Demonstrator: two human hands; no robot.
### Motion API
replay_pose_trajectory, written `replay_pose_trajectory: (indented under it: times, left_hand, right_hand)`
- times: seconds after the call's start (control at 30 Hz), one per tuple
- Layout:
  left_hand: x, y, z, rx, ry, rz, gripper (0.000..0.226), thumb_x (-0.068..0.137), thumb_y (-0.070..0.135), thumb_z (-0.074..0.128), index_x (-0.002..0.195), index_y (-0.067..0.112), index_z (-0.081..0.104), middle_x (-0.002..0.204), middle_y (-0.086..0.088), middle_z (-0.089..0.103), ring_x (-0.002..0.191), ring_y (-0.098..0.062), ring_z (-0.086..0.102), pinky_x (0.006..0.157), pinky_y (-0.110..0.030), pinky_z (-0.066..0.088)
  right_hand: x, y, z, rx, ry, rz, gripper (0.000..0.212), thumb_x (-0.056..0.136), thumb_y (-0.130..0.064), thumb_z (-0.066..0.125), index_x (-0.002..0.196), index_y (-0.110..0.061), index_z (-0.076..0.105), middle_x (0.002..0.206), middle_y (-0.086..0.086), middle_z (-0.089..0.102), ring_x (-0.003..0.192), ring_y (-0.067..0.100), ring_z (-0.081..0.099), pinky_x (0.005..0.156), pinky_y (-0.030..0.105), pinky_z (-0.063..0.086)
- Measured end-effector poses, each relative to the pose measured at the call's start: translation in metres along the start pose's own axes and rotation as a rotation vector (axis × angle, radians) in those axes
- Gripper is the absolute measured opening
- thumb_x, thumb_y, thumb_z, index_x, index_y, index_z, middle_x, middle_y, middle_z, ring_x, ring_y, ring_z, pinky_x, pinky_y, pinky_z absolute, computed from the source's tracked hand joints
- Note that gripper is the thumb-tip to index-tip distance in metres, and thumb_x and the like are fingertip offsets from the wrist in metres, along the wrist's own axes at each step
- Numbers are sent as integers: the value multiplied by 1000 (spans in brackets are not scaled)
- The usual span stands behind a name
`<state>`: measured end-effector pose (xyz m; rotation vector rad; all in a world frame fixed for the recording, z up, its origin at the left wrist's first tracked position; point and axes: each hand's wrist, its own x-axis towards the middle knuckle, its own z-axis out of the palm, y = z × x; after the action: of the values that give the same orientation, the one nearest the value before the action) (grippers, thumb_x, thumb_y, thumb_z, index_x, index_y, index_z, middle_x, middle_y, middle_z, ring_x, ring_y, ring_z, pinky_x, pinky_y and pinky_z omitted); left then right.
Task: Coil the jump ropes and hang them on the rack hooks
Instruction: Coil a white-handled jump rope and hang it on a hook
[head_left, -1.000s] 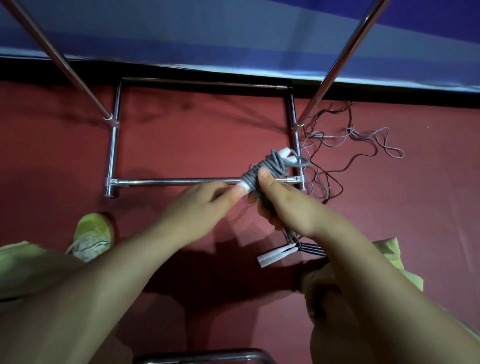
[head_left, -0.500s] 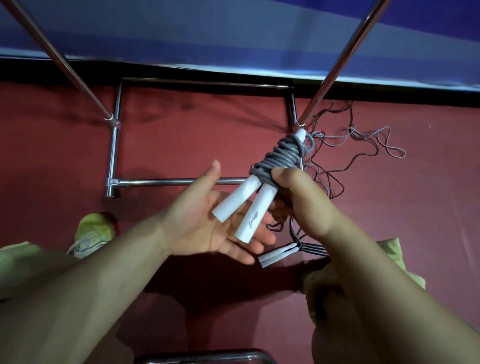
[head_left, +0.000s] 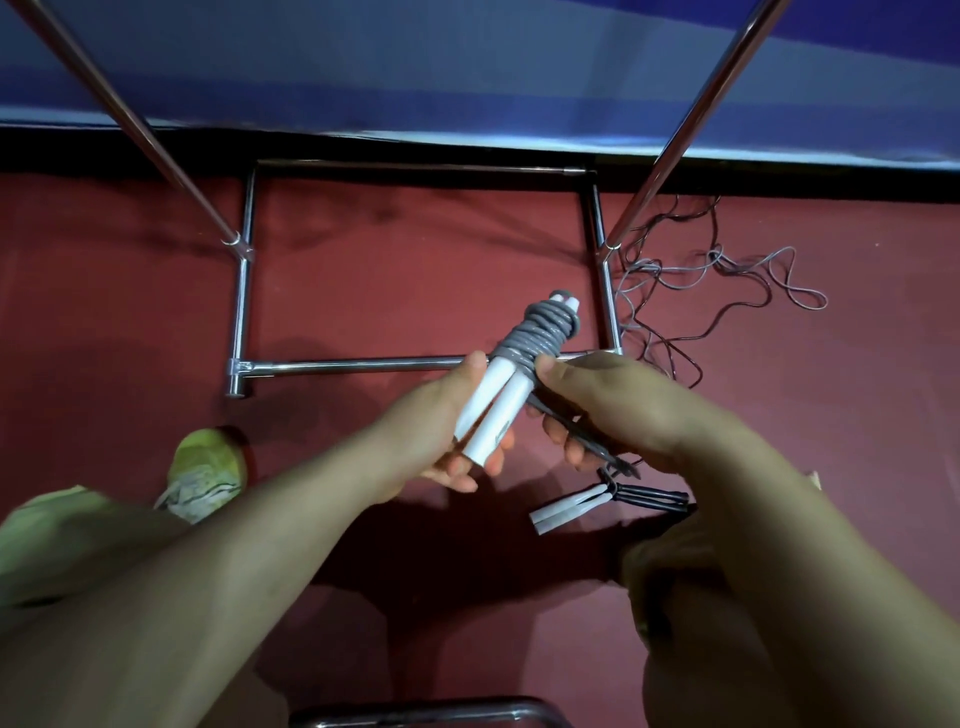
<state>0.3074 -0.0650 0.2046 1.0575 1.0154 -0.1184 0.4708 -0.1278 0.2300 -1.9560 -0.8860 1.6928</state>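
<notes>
A coiled jump rope (head_left: 535, 338), grey cord wound round two white handles, is held above the red floor. My left hand (head_left: 441, 431) cradles the white handles from below, thumb up beside them. My right hand (head_left: 613, 410) grips the grey coil at its lower end, and a dark loop of cord runs under its fingers. A second coiled rope (head_left: 608, 501) with white handles and dark cord lies on the floor below my right hand. Loose tangled ropes (head_left: 711, 280) lie at the right of the chrome rack base (head_left: 358, 365). No hooks are in view.
Two slanted chrome rack poles (head_left: 685, 119) rise to the upper left and upper right. A blue wall runs along the back. My green shoe (head_left: 205, 470) stands at the left. A chrome bar (head_left: 426, 714) crosses the bottom edge.
The bundle turned so its white handles point toward me. My left hand opened under it, then closed round the handles. The bundle dropped a little lower.
</notes>
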Motion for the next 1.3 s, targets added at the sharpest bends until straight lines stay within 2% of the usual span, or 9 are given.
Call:
replay_pose_trajectory:
  times: [0.17,0.3,0.4,0.57,0.87,0.97,1.07,1.17,1.3]
  left_hand:
    - [12,-4,-8,268,199,187,65,82,66,25,70,16,64,54,4,62,50,-7,53,61,-28,41]
    - [12,-3,-11,394,287,186,57,91,62,32,65,18,59,68,6,62,73,-15,56,74,-29,40]
    - [14,-2,-13,440,307,142,64,82,71,36,85,14,65,88,-4,68,88,-22,62,86,-36,45]
    - [10,2,-15,477,355,163,48,80,64,55,72,17,49,60,7,42,59,-16,42,56,-31,31]
    - [4,6,-9,572,467,208,50,65,53,74,90,20,46,73,8,47,60,-10,42,52,-29,30]
    - [3,6,-13,525,303,239,41,67,48,77,87,25,50,74,9,53,64,-9,48,59,-28,37]
    - [-2,5,-17,-15,-140,71,57,54,66,72,94,25,64,83,3,69,78,-14,64,83,-34,51]
    - [-2,1,-17,-340,-495,-124,87,61,84,35,89,12,73,85,-15,70,73,-27,67,79,-43,52]
    - [-1,-4,-10,-510,-599,-109,77,70,75,33,78,7,70,60,-6,57,47,-21,57,70,-39,55]
  right_hand:
    - [4,3,7,-168,134,-67,53,98,-49,40,58,-15,42,47,0,41,40,17,41,46,23,38]
    - [4,1,9,-111,165,-98,57,98,-54,31,62,-12,49,41,-9,36,37,11,32,42,21,30]
    - [8,4,11,-1,138,-56,68,93,-68,26,70,-11,55,45,-8,32,41,12,26,46,26,22]
    - [11,5,17,93,93,-23,70,77,-78,30,72,-13,57,48,-9,28,42,9,20,45,23,15]
    - [7,1,27,209,171,-35,58,91,-60,45,48,-22,52,45,-9,27,41,10,18,47,27,12]
    - [3,-5,25,218,230,-108,41,98,-36,46,59,-21,48,37,-12,34,33,2,29,38,18,24]
    - [1,-7,18,296,252,-190,38,93,-28,51,55,-22,48,37,-11,32,33,1,28,37,15,25]
    - [-2,-9,15,331,200,-247,35,76,-35,45,43,-27,50,41,-12,29,38,6,24,40,21,22]
    - [-1,-5,16,243,111,-275,37,83,-44,44,53,-23,47,48,-4,26,43,11,22,41,20,24]
